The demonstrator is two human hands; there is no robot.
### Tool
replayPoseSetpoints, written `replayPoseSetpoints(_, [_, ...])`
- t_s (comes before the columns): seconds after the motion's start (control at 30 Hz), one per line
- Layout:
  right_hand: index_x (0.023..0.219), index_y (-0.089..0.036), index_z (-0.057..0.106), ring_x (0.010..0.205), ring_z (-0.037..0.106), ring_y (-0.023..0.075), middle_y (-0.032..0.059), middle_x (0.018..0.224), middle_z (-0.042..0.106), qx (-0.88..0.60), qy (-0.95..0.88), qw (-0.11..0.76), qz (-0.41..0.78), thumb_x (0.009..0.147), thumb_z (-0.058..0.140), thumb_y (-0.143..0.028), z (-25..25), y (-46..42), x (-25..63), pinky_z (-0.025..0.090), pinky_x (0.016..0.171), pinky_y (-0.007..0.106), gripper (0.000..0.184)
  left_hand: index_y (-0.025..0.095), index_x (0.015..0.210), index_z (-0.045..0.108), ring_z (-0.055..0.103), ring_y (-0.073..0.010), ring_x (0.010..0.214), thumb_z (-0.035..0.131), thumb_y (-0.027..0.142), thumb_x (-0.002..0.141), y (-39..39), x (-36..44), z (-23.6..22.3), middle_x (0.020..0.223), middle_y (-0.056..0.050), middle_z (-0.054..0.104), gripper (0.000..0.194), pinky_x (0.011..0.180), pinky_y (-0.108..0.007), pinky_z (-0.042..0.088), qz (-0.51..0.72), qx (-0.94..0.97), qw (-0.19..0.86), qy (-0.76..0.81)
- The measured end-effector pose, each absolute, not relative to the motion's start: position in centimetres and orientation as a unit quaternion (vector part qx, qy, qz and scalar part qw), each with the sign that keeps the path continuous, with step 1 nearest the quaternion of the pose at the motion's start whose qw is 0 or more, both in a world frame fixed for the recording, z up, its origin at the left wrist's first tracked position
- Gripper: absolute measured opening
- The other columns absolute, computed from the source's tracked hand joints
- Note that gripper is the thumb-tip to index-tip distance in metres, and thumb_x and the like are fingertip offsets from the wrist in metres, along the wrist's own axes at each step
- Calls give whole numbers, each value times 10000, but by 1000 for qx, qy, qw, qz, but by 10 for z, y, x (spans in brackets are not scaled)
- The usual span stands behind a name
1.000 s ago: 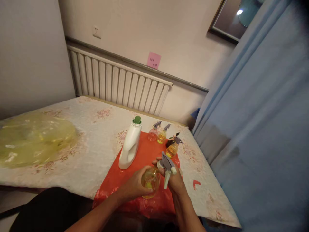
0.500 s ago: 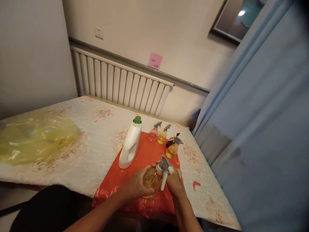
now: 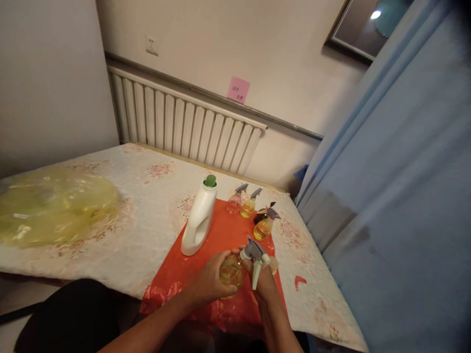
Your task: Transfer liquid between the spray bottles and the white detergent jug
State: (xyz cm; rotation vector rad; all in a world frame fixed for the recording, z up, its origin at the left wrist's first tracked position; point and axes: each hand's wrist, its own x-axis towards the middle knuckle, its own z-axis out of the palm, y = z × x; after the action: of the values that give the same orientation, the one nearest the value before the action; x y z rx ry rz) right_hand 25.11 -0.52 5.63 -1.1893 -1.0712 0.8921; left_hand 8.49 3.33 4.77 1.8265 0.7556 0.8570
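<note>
My left hand point(image 3: 209, 280) is wrapped around the round body of a clear spray bottle point(image 3: 231, 272) with yellowish liquid inside. The bottle leans to the right over a red plastic sheet point(image 3: 172, 274). At its neck, my right hand point(image 3: 264, 283) is closed on the grey and white spray head point(image 3: 254, 251); the fingers behind it are partly hidden. A white jug point(image 3: 198, 220) with a green piece in its mouth stands to the left. Beyond my hands are a pink spray bottle point(image 3: 234, 204), a yellow one point(image 3: 248, 208) and an orange one point(image 3: 262, 228), with a dark one partly hidden.
On the left of the flowered bed cover point(image 3: 147, 211) lies a yellow plastic bag point(image 3: 62, 206). A small red scrap point(image 3: 300, 282) is at the right. A radiator point(image 3: 184, 122) runs along the wall, and a blue curtain point(image 3: 397, 181) hangs at the right.
The spray head has shifted slightly right and turned a little, with my right hand on it. My left hand keeps hold of the bottle. The camera view has moved slightly.
</note>
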Motion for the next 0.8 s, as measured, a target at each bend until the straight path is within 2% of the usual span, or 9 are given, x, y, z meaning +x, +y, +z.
replayPoseSetpoints(0.27, [1024, -210, 681, 828, 669, 227, 45, 882, 727, -509, -439, 613, 415, 705, 745, -302, 45, 2, 251, 529, 785, 367, 339, 216, 1307, 450, 530, -282, 1219, 749, 199, 554, 38, 93, 34, 1341, -93, 559, 810, 1052, -419, 417, 355, 742, 469, 322])
replayPoseSetpoints(0.47, [988, -194, 673, 788, 673, 206, 48, 909, 723, -518, -413, 618, 422, 678, 755, -366, 24, 11, 245, 541, 746, 331, 364, 203, 1288, 436, 535, -282, 1203, 766, 242, 563, 45, 96, 12, 1318, -119, 556, 797, 1036, -427, 423, 347, 745, 450, 350])
replayPoseSetpoints(0.67, [992, -189, 662, 911, 670, 234, 65, 984, 724, -531, -387, 640, 398, 661, 737, -370, 15, 17, 234, 538, 817, 342, 385, 222, 1225, 457, 549, -281, 1168, 739, 257, 612, 51, 102, 0, 1247, -102, 576, 675, 1017, -469, 422, 371, 744, 415, 369])
replayPoseSetpoints(0.8, [952, -189, 677, 910, 669, 237, 64, 957, 731, -552, -372, 649, 369, 658, 709, -378, 11, 25, 229, 542, 804, 341, 351, 218, 1169, 468, 570, -268, 1129, 700, 210, 628, 59, 110, -7, 1194, -90, 594, 589, 999, -457, 434, 373, 740, 411, 380])
